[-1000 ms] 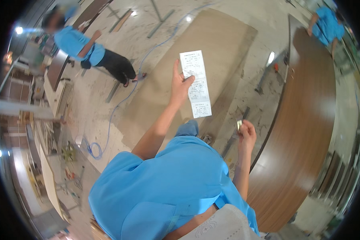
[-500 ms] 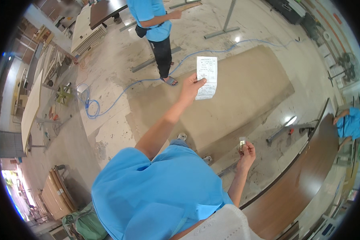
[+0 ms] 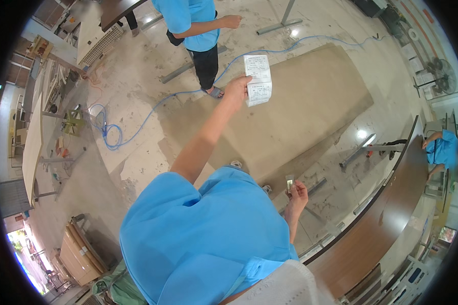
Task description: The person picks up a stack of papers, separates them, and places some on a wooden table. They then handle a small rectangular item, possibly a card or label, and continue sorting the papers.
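My left hand is stretched out ahead, gripping a white paper slip by its left edge. The slip is creased across the middle and carries printed boxes and lines. Lower and to the right, my right hand pinches a small flat packet, clear at the top and yellowish below. What is inside it is too small to make out.
Below my hands a large brown sheet lies on the floor. A blue hose winds past it. A co-worker in a blue shirt stands ahead; another person is beside the long dark wooden panel at right.
My left hand and the slip have shifted slightly up and left in view, and the slip has tilted. My right hand has moved left with the packet. Both holds stay the same.
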Available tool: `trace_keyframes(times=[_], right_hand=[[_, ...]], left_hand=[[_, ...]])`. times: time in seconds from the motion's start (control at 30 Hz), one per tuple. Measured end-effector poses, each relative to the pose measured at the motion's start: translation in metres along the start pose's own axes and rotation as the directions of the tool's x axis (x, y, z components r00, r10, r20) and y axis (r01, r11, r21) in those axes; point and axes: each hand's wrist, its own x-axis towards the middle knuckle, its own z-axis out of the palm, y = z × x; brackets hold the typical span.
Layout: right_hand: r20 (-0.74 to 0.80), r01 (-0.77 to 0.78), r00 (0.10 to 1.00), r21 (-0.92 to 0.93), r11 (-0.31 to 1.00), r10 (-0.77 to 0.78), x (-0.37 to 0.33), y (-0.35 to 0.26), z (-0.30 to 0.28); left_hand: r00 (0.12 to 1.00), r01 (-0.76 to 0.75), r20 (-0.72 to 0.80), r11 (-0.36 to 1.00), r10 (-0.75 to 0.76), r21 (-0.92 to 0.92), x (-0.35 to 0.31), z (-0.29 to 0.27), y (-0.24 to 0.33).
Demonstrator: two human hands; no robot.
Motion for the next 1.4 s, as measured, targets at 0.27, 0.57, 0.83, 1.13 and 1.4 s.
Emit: trace_keyframes(times=[0.27,0.57,0.83,1.13,1.4], right_hand=[[-0.060,0.083,0.995,-0.010,0.997,-0.083,0.000,-0.004,-0.020],[-0.055,0.068,0.996,0.026,0.997,-0.067,0.000,0.002,-0.017],[-0.045,0.027,0.999,0.014,1.000,-0.026,-0.007,0.012,0.007],[-0.036,0.081,0.996,0.032,0.996,-0.080,-0.012,0.009,0.014],[-0.028,0.059,0.998,0.072,0.996,-0.057,-0.015,0.022,0.008]], left_hand=[[0.990,0.140,0.011,0.975,-0.140,-0.170,0.034,-0.016,-0.005],[0.974,0.187,-0.070,0.937,-0.216,-0.296,0.069,-0.038,0.001],[0.962,0.195,-0.113,0.915,-0.248,-0.355,0.075,-0.055,0.020],[0.949,0.199,-0.146,0.887,-0.281,-0.416,0.076,-0.070,0.027],[0.955,0.205,-0.138,0.922,-0.262,-0.327,0.066,-0.064,0.025]])
